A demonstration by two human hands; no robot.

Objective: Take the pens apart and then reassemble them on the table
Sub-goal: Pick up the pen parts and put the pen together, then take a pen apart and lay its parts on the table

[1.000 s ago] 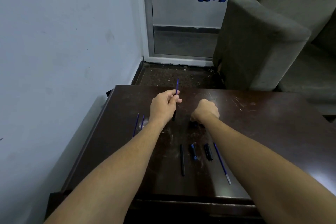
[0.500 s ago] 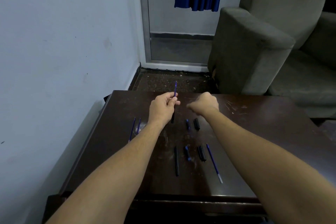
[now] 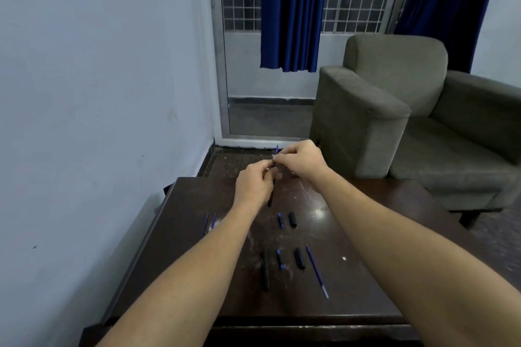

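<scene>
— Dark wooden table (image 3: 366,276) fills my lower view. Where are the hands?

— I see both raised over its far edge, toward twelve o'clock. My left hand (image 3: 253,186) is wrapped around a slim black pen barrel (image 3: 271,197), which hangs tilted, its lower end near the tabletop. My right hand (image 3: 301,160) pinches the thin blue refill (image 3: 276,149) sticking out of the barrel's top. The two hands touch at the fingertips.

— And the loose parts?

— At six o'clock from the hands, a short blue piece (image 3: 280,220) and a short black cap (image 3: 292,219) lie side by side. Nearer me lies a row: a long black barrel (image 3: 265,270), a small blue-and-black piece (image 3: 280,258), a black sleeve (image 3: 300,258), then a long blue refill with a silver tip (image 3: 317,270). At nine o'clock, beside my left forearm, two thin blue refills (image 3: 209,223) lie together.
</scene>
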